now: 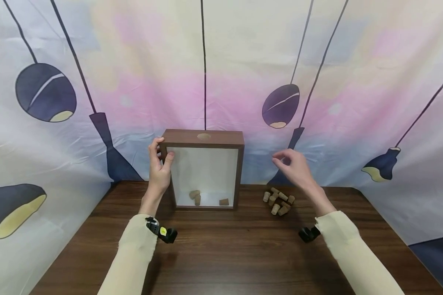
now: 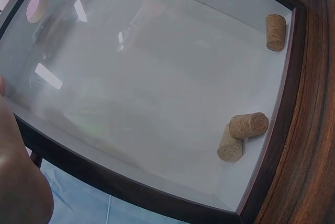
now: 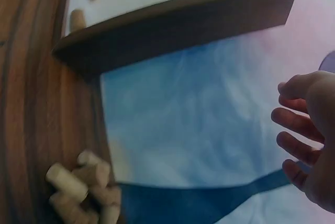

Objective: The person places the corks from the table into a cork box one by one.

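In the head view a dark wooden box with a glass front stands upright at the centre of the frame, at the far edge of the tabletop, against the printed backdrop. The left hand grips its upper left corner, thumb on the front and fingers round the side, which looks meant to keep the tall, thin box from tipping. A round hole opens in the box's top. Three corks lie on its floor, low in the frame's middle. The right hand hangs in the air right of the box, above a pile of corks lying loose on the tabletop. Its fingers are loosely curled and I see nothing in them. The pile sits close to the box, in easy reach of that hand.

In the left wrist view the box's glass fills the frame. One cork lies at upper right, and two more touch each other at lower right, all along the box's bottom. The hole shows as a pale disc at upper left. A bit of the left hand fills the lower left corner, pressed on the box's edge.

In the right wrist view the right hand sits at the right edge, fingers spread and slightly bent, empty. The pile lies at lower left and the box crosses the top.
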A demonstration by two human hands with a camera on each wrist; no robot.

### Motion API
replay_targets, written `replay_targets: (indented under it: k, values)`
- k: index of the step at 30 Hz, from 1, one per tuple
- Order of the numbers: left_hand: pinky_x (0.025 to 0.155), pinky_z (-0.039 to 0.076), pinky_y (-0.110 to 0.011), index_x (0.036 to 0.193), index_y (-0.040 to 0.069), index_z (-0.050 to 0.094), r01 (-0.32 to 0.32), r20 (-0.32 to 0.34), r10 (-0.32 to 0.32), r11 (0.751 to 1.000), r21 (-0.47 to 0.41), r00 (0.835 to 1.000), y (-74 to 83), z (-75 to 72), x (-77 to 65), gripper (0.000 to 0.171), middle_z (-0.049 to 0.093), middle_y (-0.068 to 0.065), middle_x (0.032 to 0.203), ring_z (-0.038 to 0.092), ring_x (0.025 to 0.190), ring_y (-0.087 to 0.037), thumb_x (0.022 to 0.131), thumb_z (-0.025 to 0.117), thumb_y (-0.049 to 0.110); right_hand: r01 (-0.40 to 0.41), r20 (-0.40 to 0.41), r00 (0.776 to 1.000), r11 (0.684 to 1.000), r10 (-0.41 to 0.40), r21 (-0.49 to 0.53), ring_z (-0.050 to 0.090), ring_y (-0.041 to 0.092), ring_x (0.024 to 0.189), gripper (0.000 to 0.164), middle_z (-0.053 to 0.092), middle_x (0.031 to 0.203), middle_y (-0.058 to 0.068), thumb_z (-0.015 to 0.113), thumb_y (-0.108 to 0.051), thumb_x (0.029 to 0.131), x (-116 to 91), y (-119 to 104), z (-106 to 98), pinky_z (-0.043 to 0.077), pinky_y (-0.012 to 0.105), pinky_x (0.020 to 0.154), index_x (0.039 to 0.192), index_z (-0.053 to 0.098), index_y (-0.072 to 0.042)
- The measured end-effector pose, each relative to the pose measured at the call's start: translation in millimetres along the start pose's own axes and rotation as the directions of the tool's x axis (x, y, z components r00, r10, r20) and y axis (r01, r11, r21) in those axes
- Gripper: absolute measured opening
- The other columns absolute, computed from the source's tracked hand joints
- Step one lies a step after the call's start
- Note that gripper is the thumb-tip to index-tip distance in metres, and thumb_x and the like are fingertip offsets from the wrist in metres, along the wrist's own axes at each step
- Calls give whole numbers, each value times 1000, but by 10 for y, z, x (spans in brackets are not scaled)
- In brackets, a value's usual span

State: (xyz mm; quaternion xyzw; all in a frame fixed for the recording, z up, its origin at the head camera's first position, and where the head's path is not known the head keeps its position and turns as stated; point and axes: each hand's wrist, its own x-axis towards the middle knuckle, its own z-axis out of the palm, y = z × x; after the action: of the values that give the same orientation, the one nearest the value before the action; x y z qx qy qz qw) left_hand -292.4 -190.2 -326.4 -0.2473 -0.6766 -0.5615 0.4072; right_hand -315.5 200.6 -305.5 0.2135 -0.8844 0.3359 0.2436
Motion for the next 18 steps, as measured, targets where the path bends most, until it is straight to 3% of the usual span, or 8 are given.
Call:
replay_targets:
  k: [6, 13, 18]
  values:
    - [79, 27, -27, 138, -6, 32, -13, 6, 13, 1000, -7, 1000, -22, 5, 8, 41, 33, 9, 121, 33, 92, -12, 99, 47, -8, -48, 61, 997, 999, 49, -20, 63, 31, 97, 24, 71, 108, 17, 65, -17, 96, -198, 247, 11, 52, 50, 86, 111, 72, -1]
    - [80, 27, -28, 136, -6, 33, -20, 3, 20, 1000, -12, 1000, -15, -15, 0, 41, 33, 8, 118, 33, 92, -12, 99, 48, -8, -77, 104, 991, 993, 86, -90, 63, 27, 89, 22, 70, 99, 13, 65, -18, 97, -423, 581, 90, 50, 38, 74, 111, 72, -2]
    - [81, 28, -28, 137, -7, 33, -26, 6, 26, 999, -19, 1000, -12, -28, -2, 41, 32, 7, 118, 33, 93, -13, 99, 48, -8, -112, 147, 981, 990, 124, -88, 63, 26, 91, 23, 69, 101, 12, 64, -19, 98, -577, 719, 132, 52, 38, 74, 112, 71, -2]
